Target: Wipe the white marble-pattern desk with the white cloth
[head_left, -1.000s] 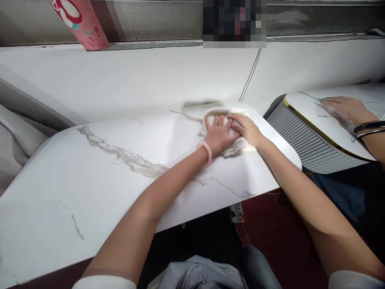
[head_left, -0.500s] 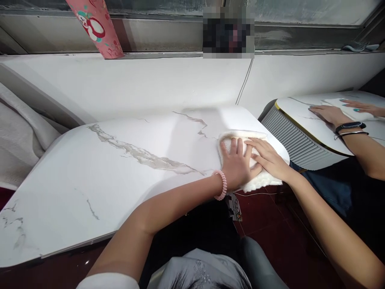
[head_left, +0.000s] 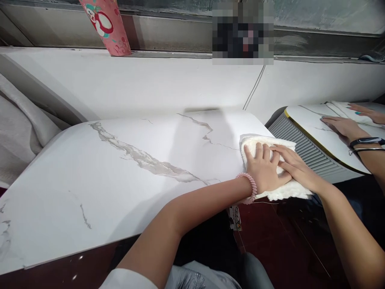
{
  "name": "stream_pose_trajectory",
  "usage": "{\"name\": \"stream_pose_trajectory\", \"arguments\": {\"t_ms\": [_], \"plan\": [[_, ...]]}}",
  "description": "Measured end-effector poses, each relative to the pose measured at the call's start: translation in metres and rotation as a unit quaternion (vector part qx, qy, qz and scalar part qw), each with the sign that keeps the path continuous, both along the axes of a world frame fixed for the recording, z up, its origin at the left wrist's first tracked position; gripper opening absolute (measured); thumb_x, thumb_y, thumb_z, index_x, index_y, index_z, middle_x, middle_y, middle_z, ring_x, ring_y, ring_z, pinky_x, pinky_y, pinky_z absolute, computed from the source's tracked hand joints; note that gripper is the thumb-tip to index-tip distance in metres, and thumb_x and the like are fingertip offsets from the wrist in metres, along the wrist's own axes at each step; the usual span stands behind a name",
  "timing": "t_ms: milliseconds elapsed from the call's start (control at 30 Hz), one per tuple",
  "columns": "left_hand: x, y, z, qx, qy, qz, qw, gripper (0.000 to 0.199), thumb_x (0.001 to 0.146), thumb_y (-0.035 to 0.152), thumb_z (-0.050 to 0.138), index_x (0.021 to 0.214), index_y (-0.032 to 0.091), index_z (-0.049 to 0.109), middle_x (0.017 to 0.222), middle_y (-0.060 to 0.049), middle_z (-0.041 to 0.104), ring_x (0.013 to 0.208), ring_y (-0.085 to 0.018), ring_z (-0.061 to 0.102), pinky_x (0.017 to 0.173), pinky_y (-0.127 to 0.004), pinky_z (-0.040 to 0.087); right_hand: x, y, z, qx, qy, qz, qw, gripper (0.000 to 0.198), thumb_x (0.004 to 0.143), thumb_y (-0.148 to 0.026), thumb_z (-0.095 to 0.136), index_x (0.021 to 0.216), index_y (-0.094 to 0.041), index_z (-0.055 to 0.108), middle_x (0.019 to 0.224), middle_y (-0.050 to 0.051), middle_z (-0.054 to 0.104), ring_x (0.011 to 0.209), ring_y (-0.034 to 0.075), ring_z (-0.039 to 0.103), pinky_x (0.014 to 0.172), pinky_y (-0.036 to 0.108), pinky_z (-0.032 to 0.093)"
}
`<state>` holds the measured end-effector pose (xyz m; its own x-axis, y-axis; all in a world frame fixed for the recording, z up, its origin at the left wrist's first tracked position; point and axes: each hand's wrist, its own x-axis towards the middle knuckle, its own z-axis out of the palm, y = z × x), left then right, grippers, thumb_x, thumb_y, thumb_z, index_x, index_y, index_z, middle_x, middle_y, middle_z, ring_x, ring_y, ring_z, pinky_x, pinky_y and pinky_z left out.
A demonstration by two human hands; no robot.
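A fluffy white cloth [head_left: 290, 190] lies at the right end of the white marble-patterned tabletop [head_left: 108, 192], its lower part reaching past the front edge. My left hand [head_left: 263, 165] presses flat on the cloth with its fingers spread; a pink coiled band [head_left: 252, 188] circles that wrist. Close against it, my right hand [head_left: 296, 166] also lies flat on the cloth, fingers stretched out toward the left hand and nearly touching it. The cloth beneath both palms is hidden.
To the right, a co-worker's hands [head_left: 344, 125] rest on another marble-patterned table [head_left: 315, 114] with ribbed sides, near a white cloth [head_left: 338, 107]. A pink patterned cup [head_left: 116, 34] stands on the window ledge. Grey fabric [head_left: 21, 132] hangs at the left.
Both my hands and the cloth have slid right across the tabletop, up to its right end. The camera view has shifted slightly, and the co-worker's hands appear farther right.
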<state>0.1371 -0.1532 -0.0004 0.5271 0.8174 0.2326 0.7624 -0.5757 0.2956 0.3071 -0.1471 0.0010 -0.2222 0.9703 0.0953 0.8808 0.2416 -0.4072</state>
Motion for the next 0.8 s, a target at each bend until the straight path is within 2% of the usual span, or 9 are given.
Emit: {"name": "stream_pose_trajectory", "arguments": {"t_ms": [100, 300, 500, 633, 800], "plan": [[0.006, 0.017, -0.001, 0.003, -0.017, -0.004, 1.000, 0.073, 0.091, 0.064, 0.026, 0.144, 0.016, 0.040, 0.154, -0.016, 0.033, 0.144, -0.036, 0.018, 0.111, -0.067, 0.016, 0.004, 0.017, -0.001, 0.013, -0.009, -0.010, 1.000, 0.043, 0.088, -0.045, 0.036, 0.130, -0.038, 0.047, 0.142, 0.005, 0.048, 0.133, 0.038, 0.040, 0.109, 0.061, 0.031], [0.011, 0.059, -0.007, 0.023, -0.052, 0.013, 0.998, 0.068, 0.092, 0.060, 0.030, 0.141, 0.015, 0.044, 0.151, -0.016, 0.038, 0.142, -0.034, 0.024, 0.111, -0.067, 0.016, -0.001, 0.061, 0.001, 0.006, -0.004, -0.014, 1.000, 0.044, 0.086, -0.041, 0.035, 0.127, -0.032, 0.048, 0.140, 0.005, 0.048, 0.134, 0.032, 0.039, 0.110, 0.062, 0.028], [-0.003, 0.107, -0.010, 0.029, -0.056, 0.036, 0.997, 0.062, 0.091, 0.058, 0.036, 0.138, 0.018, 0.047, 0.150, -0.014, 0.040, 0.141, -0.034, 0.027, 0.111, -0.067, 0.016, -0.019, 0.114, -0.002, 0.044, -0.005, 0.008, 0.999, 0.040, 0.088, -0.040, 0.035, 0.125, -0.030, 0.049, 0.135, 0.005, 0.052, 0.130, 0.029, 0.042, 0.110, 0.057, 0.028], [-0.014, 0.130, -0.014, 0.046, -0.068, 0.064, 0.995, 0.059, 0.091, 0.055, 0.039, 0.136, 0.017, 0.050, 0.148, -0.014, 0.043, 0.139, -0.034, 0.029, 0.112, -0.067, 0.015, -0.032, 0.145, -0.004, 0.054, 0.000, 0.026, 0.998, 0.040, 0.086, -0.036, 0.036, 0.122, -0.028, 0.051, 0.134, 0.005, 0.053, 0.129, 0.029, 0.043, 0.109, 0.055, 0.028], [-0.022, 0.154, -0.011, -0.004, -0.034, 0.083, 0.996, 0.062, 0.091, 0.057, 0.038, 0.139, 0.019, 0.046, 0.153, -0.013, 0.036, 0.143, -0.034, 0.024, 0.113, -0.067, 0.010, -0.044, 0.176, -0.004, 0.051, 0.013, 0.037, 0.998, 0.041, 0.081, -0.035, 0.039, 0.119, -0.027, 0.054, 0.130, 0.006, 0.056, 0.125, 0.030, 0.046, 0.108, 0.054, 0.030]]}}
